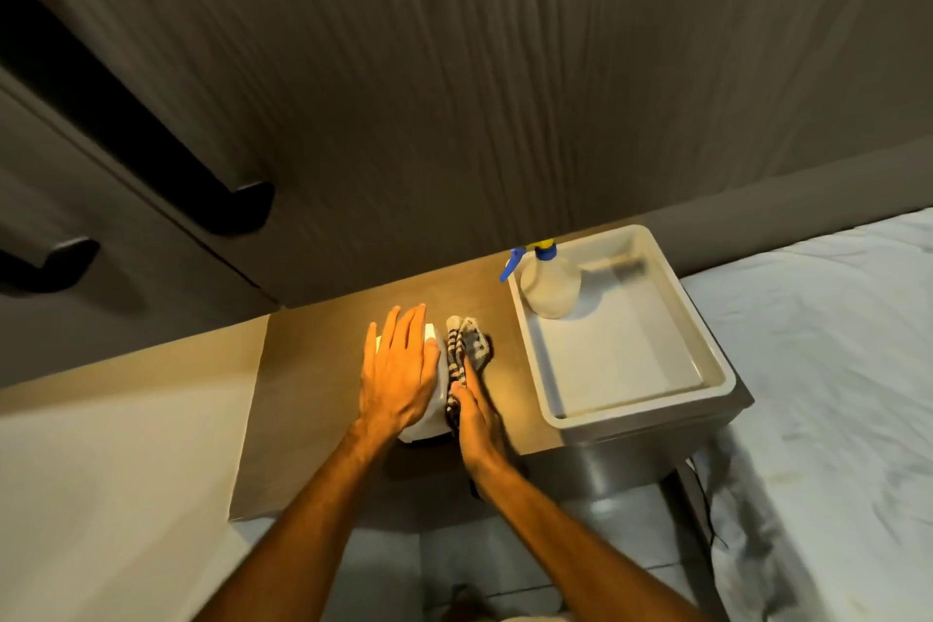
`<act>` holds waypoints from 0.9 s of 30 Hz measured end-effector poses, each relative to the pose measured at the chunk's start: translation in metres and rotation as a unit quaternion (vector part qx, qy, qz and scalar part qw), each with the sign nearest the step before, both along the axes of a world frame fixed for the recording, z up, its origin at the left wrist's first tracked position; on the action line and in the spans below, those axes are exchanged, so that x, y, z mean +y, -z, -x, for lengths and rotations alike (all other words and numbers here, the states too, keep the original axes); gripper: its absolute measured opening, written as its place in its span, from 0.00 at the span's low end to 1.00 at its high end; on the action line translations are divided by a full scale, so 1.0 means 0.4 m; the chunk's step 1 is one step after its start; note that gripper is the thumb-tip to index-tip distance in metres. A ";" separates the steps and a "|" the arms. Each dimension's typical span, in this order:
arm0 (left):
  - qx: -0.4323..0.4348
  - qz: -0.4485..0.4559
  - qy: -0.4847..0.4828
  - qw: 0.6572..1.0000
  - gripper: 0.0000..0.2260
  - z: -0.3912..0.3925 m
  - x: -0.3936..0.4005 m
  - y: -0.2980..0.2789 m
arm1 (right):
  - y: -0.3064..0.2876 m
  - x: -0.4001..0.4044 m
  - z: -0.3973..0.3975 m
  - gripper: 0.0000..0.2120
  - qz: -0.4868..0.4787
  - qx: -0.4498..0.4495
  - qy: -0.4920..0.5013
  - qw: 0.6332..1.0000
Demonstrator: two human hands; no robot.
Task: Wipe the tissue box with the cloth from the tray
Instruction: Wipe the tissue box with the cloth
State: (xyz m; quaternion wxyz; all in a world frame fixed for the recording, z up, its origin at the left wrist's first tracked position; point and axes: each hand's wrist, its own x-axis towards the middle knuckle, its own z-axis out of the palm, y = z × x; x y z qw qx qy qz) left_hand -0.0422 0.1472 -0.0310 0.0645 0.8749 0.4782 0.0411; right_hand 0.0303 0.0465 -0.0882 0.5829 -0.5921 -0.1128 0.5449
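The white tissue box (428,422) stands on the brown bedside table (313,369), mostly hidden under my left hand (399,369), which lies flat on its top with fingers spread. My right hand (477,414) presses a striped black-and-white cloth (467,349) against the box's right side. The cloth's far end hangs loose beyond my fingers. The white tray (626,399) sits to the right of the box.
A spray bottle (548,285) with a blue and yellow trigger stands in the tray's far left corner. A bed with white sheets (833,369) lies to the right. A cabinet with black handles (242,207) rises at the left, and a panelled wall stands behind the table.
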 end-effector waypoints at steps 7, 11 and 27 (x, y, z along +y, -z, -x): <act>-0.014 0.011 -0.011 1.000 0.29 -0.004 -0.004 -0.004 | -0.054 0.109 -0.044 0.24 -0.041 -0.122 -0.064 0.990; -0.012 0.001 -0.009 1.000 0.33 -0.006 -0.002 -0.003 | -0.024 0.069 -0.042 0.21 0.027 -0.169 -0.031 0.985; -0.009 0.005 -0.004 1.000 0.35 -0.004 0.002 0.001 | -0.021 0.036 -0.057 0.21 0.024 -0.174 -0.082 0.981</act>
